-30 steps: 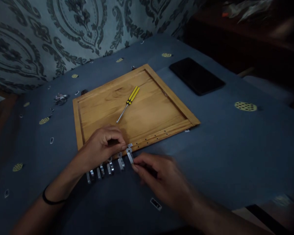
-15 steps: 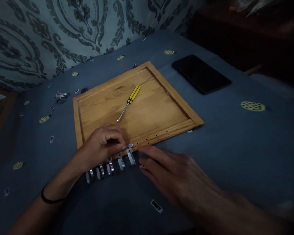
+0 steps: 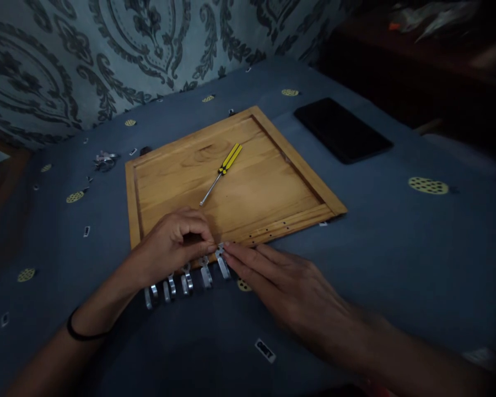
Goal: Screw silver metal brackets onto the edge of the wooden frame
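Note:
A curved metal hook (image 3: 223, 267) sits at the near edge of a framed wooden board (image 3: 268, 190), its flat plate against the wood. My left hand (image 3: 173, 242) is pinched, thumb and forefinger together at the left side of this plate. From the right, my right hand (image 3: 289, 281) brings its fingertips onto the same plate, closed against it. Several similar hooks hang off the edge further left, partly under my left hand. Small dark holes dot the edge strip on the right. On the panel lies a yellow-and-black screwdriver (image 3: 221, 173), touched by neither hand.
A dark flat tablet-like slab (image 3: 343, 131) lies right of the board. Small shiny metal pieces (image 3: 105, 160) are heaped to the left. Everything rests on a blue patterned cloth (image 3: 397, 264), with a patterned curtain-like backdrop (image 3: 149, 44) behind.
My right hand has moved left, and its fingertips now meet the hook's plate. My left hand keeps its pinch at the hook. The view has shifted slightly.

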Available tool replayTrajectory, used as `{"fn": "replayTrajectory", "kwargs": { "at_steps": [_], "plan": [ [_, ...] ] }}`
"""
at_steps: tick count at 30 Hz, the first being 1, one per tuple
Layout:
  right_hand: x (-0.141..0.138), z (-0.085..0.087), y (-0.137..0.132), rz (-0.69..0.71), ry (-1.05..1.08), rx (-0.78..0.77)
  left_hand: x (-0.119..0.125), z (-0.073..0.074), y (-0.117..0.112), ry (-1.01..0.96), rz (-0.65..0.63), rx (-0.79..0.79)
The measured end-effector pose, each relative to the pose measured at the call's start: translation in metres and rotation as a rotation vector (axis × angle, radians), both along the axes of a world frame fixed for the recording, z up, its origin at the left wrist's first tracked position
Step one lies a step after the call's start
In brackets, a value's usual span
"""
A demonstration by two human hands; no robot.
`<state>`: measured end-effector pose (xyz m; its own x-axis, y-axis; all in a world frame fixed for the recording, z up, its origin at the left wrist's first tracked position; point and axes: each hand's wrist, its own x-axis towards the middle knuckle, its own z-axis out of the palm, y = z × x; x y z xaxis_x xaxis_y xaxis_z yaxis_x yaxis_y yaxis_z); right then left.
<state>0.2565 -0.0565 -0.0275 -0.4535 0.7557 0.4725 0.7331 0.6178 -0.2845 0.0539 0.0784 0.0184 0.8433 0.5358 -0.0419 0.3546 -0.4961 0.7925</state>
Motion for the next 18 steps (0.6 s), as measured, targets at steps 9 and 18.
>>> {"fn": "replayTrajectory", "kwargs": {
  "at_steps": [9,18],
  "plan": [
    [-0.0001,0.0062,0.0025,-0.014,-0.108,0.045,0.0018,0.0002,-0.0015,-0.004,0.017,-0.014],
    [0.0006,0.0049,0.0034,-0.027,-0.130,0.053,-0.0018,-0.0035,-0.0004,-0.012,0.009,0.004]
  ]
}}
